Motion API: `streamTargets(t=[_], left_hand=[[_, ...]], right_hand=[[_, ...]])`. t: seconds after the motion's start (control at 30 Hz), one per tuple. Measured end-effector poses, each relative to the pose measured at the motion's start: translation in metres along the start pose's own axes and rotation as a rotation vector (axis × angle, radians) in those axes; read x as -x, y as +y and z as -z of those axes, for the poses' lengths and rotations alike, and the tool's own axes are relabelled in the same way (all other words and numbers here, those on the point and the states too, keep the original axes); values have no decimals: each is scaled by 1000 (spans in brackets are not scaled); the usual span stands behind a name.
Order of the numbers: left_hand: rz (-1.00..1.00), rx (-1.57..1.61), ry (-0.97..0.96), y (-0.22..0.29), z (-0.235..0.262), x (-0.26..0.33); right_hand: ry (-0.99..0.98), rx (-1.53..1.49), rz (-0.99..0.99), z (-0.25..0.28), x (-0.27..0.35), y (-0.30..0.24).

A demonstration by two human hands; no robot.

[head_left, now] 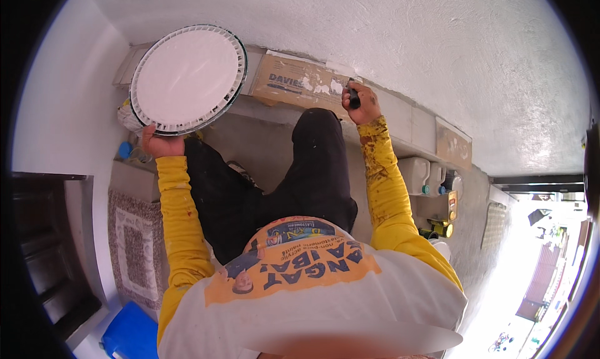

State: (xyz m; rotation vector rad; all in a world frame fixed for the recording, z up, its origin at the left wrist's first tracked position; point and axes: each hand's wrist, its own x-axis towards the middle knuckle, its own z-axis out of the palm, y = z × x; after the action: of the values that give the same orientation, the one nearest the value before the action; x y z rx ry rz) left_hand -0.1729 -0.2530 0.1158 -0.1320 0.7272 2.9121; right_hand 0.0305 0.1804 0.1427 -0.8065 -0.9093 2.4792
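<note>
A person in a yellow long-sleeved shirt looks down at their own arms, both raised toward a white wall. The left hand (161, 144), at about ten o'clock, grips the lower rim of a round white paint-bucket lid (187, 79), fingers curled under its edge, holding it up flat like a palette. The right hand (360, 106), near one o'clock, is closed tight around a dark brush handle (354, 98), its tip touching the wall (437, 52) just above a paint-smeared strip of cardboard (300, 80) along the wall's base. The work looks like cutting in paint along the wall's bottom edge. The next stroke seems to call for a steady wrist and a level lid. Both elbows are bent, the forearms angled upward and outward. White jugs (422, 174) stand at three o'clock.
</note>
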Motion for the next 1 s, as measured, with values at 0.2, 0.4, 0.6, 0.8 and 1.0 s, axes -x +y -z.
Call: streamTargets(t=[0.2, 0.4, 0.6, 0.8, 1.0], left_hand=[[3, 6, -6, 0, 5, -4], [-28, 5, -27, -1, 8, -6], [-38, -3, -10, -2, 11, -11], [-29, -3, -11, -2, 15, -14], [-34, -13, 24, -2, -4, -1]], right_hand=[[4, 50, 27, 12, -7, 6], [-179, 10, 96, 20, -12, 13], [-133, 54, 69, 4, -9, 16], [-140, 99, -10, 21, -17, 15], [-174, 1117, 70, 64, 6, 3]])
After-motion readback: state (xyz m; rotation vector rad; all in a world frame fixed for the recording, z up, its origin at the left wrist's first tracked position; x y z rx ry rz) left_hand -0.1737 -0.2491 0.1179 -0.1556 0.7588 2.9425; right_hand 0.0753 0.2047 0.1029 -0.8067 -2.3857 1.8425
